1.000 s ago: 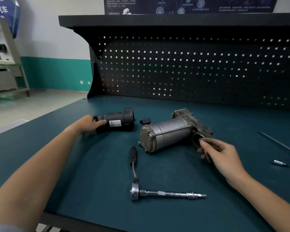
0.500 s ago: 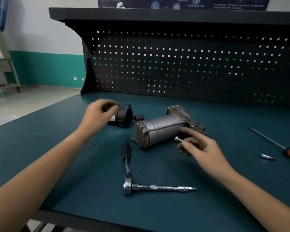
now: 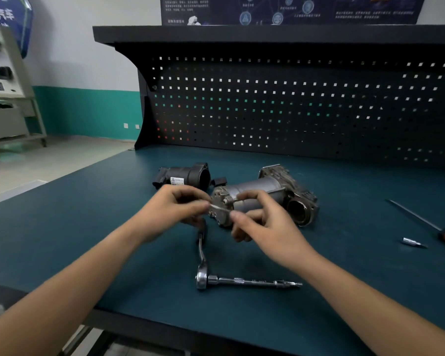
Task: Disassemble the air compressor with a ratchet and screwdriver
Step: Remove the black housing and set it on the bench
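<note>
Left hand (image 3: pixel 175 209) and right hand (image 3: pixel 263 227) meet above the middle of the worktop (image 3: pixel 88 227), just in front of the air compressor (image 3: pixel 270 192). Both have their fingers curled, and each pinches one end of a slim silver bolt (image 3: pixel 220 208), which is blurred. Whether the right hand holds a second bolt cannot be told.

The compressor lies on its side at mid-worktop. The detached black motor housing (image 3: pixel 188 176) lies just to its left, nearer the back edge. The ratchet (image 3: pixel 203 274) lies toward the front edge, and the screwdriver (image 3: pixel 421 222) and a small bit (image 3: pixel 411 242) lie at the right edge. A dark pegboard (image 3: pixel 293 111) rises behind – beyond it, a white wall with a green band (image 3: pixel 88 111).

Half a second ago the left hand was at the motor housing; it has since let go and joined the right.
</note>
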A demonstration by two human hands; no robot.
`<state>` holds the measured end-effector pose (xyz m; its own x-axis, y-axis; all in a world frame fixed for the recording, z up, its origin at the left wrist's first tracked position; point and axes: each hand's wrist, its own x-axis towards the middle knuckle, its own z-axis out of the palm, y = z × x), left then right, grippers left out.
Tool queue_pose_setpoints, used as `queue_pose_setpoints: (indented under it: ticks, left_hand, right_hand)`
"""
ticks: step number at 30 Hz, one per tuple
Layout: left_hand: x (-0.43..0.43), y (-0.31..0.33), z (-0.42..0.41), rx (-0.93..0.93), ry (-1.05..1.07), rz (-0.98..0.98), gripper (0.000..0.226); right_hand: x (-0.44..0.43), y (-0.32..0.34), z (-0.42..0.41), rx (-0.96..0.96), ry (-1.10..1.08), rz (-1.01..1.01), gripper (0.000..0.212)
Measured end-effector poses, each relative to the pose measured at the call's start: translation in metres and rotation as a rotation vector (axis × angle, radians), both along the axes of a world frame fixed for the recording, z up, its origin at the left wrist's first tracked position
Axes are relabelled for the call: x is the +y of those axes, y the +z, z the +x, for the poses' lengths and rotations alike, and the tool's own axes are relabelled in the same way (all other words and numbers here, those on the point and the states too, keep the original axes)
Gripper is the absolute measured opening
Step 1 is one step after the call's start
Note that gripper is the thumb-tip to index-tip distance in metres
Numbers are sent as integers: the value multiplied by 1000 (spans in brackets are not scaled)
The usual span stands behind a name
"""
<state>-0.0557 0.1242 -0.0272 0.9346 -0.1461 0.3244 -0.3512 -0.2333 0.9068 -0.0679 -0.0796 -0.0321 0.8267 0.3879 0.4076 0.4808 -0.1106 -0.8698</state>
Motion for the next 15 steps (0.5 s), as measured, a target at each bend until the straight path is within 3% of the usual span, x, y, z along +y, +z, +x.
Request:
queue_pose_setpoints:
  ticks: [2,4,5,7,12,15]
  left_hand:
    - [28,-8,23,58,214,41,17]
    - [57,-21,47,41,384,336,5]
    - [68,-27,58,13,442,520,4]
    - [81,-37,75,-46,490,774,10]
    - [80,-45,94,-128,546,890,13]
    - [84,-51,96,-127,574,852,13]
  right_hand:
    - [-21,-1,8,-162,-213,-49,19]
    - [-47,-3,17,-307,-472,-136,22]
    - [-59,-5,22,-327,-570,-195,20]
    - [-75,-11,34,-272,-692,-339,35]
    - [-83,-24,55,-128,-687,-513,81]
    - [-82,-30,66,-85,-671,-503,83]
